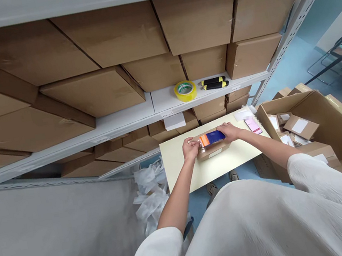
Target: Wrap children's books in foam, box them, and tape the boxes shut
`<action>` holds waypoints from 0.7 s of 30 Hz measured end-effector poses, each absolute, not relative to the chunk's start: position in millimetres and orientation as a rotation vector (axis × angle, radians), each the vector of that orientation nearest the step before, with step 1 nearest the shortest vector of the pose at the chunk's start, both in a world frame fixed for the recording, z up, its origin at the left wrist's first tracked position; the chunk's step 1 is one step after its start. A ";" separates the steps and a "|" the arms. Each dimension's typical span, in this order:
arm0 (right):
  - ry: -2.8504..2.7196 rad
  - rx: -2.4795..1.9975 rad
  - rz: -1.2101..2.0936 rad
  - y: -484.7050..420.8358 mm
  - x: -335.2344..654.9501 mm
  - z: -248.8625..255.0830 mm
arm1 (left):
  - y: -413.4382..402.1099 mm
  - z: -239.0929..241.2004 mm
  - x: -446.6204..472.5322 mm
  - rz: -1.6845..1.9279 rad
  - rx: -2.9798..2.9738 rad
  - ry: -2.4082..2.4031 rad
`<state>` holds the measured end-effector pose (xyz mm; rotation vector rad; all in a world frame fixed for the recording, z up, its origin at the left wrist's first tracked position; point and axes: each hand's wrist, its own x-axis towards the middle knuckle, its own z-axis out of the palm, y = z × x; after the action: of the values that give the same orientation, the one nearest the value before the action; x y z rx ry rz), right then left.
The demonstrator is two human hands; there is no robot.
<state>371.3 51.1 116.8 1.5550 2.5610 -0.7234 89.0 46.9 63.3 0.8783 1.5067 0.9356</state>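
Note:
A small brown cardboard box lies on a pale yellow table below me. On top of it sits a blue and orange packet. My left hand grips the packet's orange left end, fingers curled. My right hand is closed over its blue right end. Both arms reach forward out of white sleeves.
Metal shelving stacked with brown cartons fills the view ahead. A roll of yellow tape and two black-and-yellow cutters lie on its shelf. A phone lies on the table; a large open carton of small boxes stands right. Crumpled plastic wrap lies left.

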 end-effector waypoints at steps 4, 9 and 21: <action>2.598 1.532 -0.697 51.8 368.6 119.2 | 42.8 64.8 85.9 0.960 0.885 1.515; 2.605 1.534 -0.689 53.7 370.9 126.9 | 45.9 56.9 68.0 1.035 0.849 1.526; 2.539 1.560 -0.623 65.2 390.3 141.0 | 47.1 32.9 22.9 1.118 0.753 1.586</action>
<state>390.3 65.2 141.0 1.5598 2.5393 -0.6232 22.9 47.1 32.9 0.7526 1.5863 1.1175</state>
